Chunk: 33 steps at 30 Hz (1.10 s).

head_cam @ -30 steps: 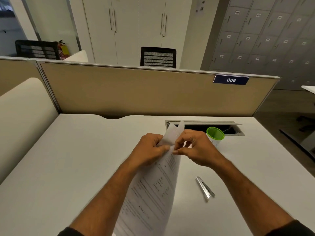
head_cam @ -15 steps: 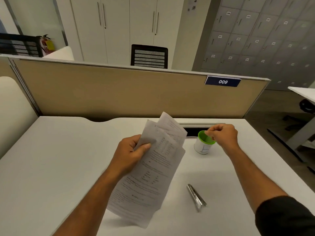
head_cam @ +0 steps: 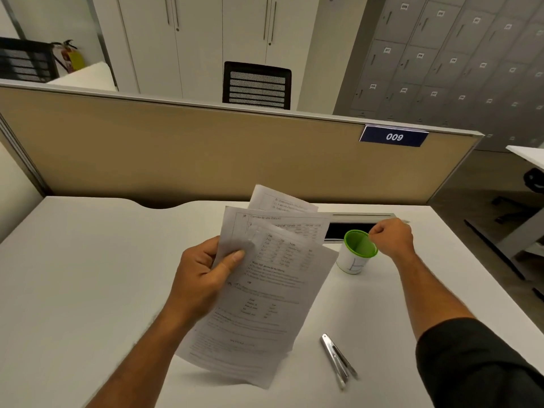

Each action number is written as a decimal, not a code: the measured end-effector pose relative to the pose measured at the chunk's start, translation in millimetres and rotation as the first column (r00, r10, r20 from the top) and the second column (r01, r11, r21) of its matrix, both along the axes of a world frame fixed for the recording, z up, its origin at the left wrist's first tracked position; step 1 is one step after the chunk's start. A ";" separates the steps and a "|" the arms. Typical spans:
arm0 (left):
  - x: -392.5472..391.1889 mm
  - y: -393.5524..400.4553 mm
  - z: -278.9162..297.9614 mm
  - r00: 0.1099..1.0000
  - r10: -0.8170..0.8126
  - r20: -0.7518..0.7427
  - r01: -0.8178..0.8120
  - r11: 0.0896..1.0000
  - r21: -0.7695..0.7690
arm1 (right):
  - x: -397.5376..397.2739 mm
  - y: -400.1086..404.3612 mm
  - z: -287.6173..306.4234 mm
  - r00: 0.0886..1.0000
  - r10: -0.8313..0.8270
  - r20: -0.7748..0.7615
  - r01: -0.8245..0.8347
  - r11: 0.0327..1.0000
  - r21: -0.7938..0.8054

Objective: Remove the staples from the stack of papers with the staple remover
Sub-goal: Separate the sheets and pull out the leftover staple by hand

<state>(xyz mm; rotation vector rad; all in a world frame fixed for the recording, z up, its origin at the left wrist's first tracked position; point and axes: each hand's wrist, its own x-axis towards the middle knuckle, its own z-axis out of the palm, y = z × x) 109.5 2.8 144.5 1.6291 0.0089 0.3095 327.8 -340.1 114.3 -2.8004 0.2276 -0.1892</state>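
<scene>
My left hand [head_cam: 207, 275] grips a fanned stack of printed papers [head_cam: 265, 293] by its upper left corner and holds it above the desk. My right hand [head_cam: 390, 238] hovers at the rim of a small white cup with a green rim [head_cam: 356, 254], fingertips pinched together; whatever they pinch is too small to see. A metal staple remover [head_cam: 338, 360] lies flat on the desk, near the front right, touched by neither hand.
The white desk [head_cam: 88, 290] ends at a beige partition [head_cam: 206, 154] bearing a "009" plate [head_cam: 394, 137]. A cable slot [head_cam: 353, 226] opens in the desk behind the cup. The desk's right edge drops to the floor.
My right hand left the papers' corner and moved right to the cup's rim. My left hand lifted the papers, which fanned apart. The view shifted slightly.
</scene>
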 end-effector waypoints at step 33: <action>-62.1 0.9 -23.9 0.926 0.315 0.209 -0.324 0.946 0.009 | -236.4 152.7 15.3 0.907 0.153 0.393 -0.420 0.271 0.866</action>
